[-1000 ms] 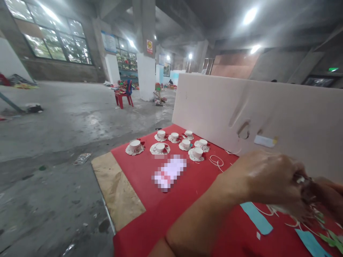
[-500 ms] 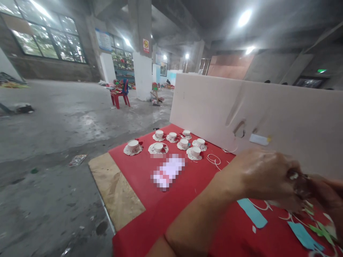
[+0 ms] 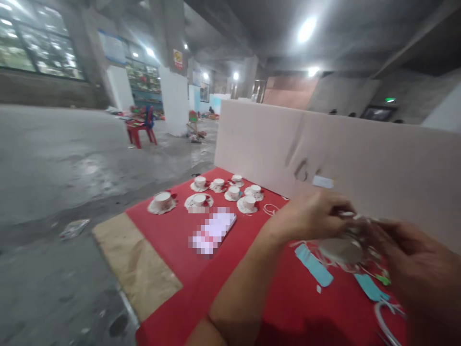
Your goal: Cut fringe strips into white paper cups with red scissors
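My left hand [image 3: 320, 216] reaches in from below, its fingers closed on a whitish round piece [image 3: 340, 251] that is blurred and partly covered. At that piece's right side my right hand [image 3: 418, 254] has its fingertips pinched together, close to the left fingertips. What lies between the right fingers is too blurred to name. Beneath the hands, a light-blue strip [image 3: 314, 265] and a second blue strip [image 3: 370, 287] lie on the red tabletop [image 3: 237, 269]. A small green piece [image 3: 383, 278] and thin white strands [image 3: 387, 319] are close to my right hand.
Several white cups on frilly saucers, one a cup [image 3: 163, 199] at the left, stand along the far side. A pixelated phone-like object [image 3: 214, 231] lies nearer. A pale upright panel [image 3: 252, 139] borders the back. Bare board [image 3: 139, 266] shows at the left edge.
The view has turned slightly to the right, so the cups appear further left. Both hands remain together, and the whitish round piece between them shows more clearly now.
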`<action>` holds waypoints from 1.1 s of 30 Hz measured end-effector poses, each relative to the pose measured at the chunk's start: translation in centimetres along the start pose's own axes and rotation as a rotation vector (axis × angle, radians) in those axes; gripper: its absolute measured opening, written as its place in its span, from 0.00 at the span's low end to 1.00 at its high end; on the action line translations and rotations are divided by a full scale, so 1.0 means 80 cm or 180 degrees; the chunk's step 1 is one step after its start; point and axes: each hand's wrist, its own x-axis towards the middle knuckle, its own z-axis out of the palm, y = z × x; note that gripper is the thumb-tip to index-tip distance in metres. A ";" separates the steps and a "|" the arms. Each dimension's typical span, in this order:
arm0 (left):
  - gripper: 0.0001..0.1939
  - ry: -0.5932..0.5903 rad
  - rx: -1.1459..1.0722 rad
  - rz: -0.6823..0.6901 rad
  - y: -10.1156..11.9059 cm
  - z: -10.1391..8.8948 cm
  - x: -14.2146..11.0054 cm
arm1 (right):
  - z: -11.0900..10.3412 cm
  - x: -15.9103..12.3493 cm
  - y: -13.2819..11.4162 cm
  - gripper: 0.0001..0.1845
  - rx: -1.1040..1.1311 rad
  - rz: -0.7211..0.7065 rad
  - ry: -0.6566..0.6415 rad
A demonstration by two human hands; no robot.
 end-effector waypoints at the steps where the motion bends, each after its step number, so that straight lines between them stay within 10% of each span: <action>1: 0.09 0.0092 -0.0229 -0.0037 0.000 -0.001 -0.001 | 0.004 0.000 -0.005 0.08 0.0227 0.0071 -0.0103; 4: 0.20 0.0651 -0.0941 -0.0340 -0.004 -0.007 -0.002 | 0.011 0.006 -0.006 0.11 0.1156 0.0248 -0.0180; 8: 0.27 0.0496 -0.1289 -0.0581 -0.015 -0.014 0.000 | 0.013 0.012 0.000 0.10 0.1682 0.0209 -0.0081; 14: 0.13 0.0165 -0.1753 -0.0803 -0.019 -0.002 0.005 | 0.008 0.008 -0.009 0.10 0.2048 0.0110 -0.0496; 33: 0.13 0.0135 -0.1479 -0.0806 -0.014 0.008 0.007 | -0.004 0.007 -0.013 0.15 0.1080 -0.0246 -0.0379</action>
